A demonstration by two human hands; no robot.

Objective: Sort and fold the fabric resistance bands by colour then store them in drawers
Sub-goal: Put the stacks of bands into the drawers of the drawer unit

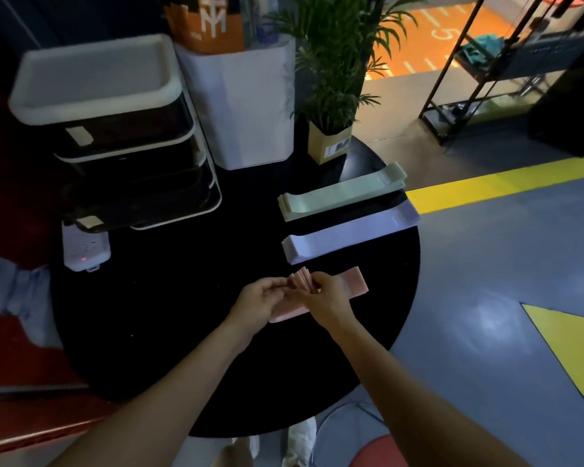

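While both hands work the raised end of the pink band stack, the left hand pinches its edges and the right hand curls over the middle, pressing. Stack lies on the round black table, nearest the person; lilac stack just beyond it, green stack beyond that. Drawer unit well left of pink stack, drawers closed. Risk: layers fan apart if the pinch slackens, spoiling the fold.
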